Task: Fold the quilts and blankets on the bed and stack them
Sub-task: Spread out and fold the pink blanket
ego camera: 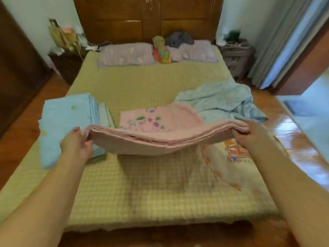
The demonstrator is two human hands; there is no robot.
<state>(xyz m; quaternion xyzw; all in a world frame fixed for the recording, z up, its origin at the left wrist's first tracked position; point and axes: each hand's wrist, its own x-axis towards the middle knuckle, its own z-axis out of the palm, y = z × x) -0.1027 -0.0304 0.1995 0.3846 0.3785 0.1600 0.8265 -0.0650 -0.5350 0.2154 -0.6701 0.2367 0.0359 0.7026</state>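
The pink blanket (160, 129) is folded into a thick, many-layered slab and hangs lifted just above the middle of the bed (142, 189), sagging between two grips. The left hand (76, 145) pinches its stacked edge at nine o'clock, thumb on top and fingers curled beneath; the right hand (249, 134) clamps the opposite end at three o'clock the same way. It looks soft and quilted, with a flower print on its upper face.

At ten o'clock a folded light-blue quilt (67, 125) already lies flat and squared, with another folded pale piece (105, 113) tucked against its far side. I'd judge the pink one is about ready to go onto that pile. At two o'clock a pale blue-green quilt (222, 102) is still a crumpled heap, and a thin cream sheet with a cartoon print (229, 163) lies spread at four o'clock, so roughly half the job remains.

Beneath everything is a yellow-green checked mat; two lilac pillows (126, 54) sit at twelve o'clock against the wooden headboard (147, 16).
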